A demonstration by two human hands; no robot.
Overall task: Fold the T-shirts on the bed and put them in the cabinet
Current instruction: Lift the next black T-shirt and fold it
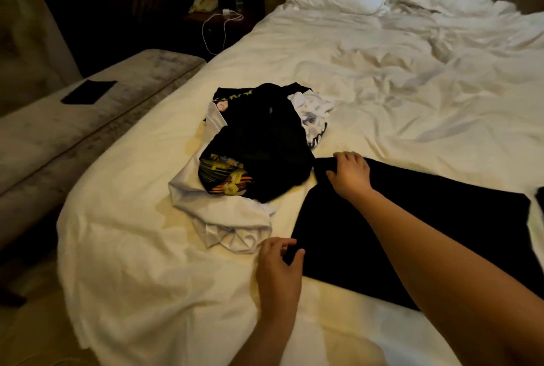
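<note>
On the white bed (368, 77) a black T-shirt (412, 233) lies spread flat near the front edge. The left hand (278, 274) pinches its near left corner between thumb and fingers, and the right hand (350, 172) grips the far left corner with curled fingers. Just beside it, to the left, a pile of black and white T-shirts (253, 153) lies unfolded
</note>
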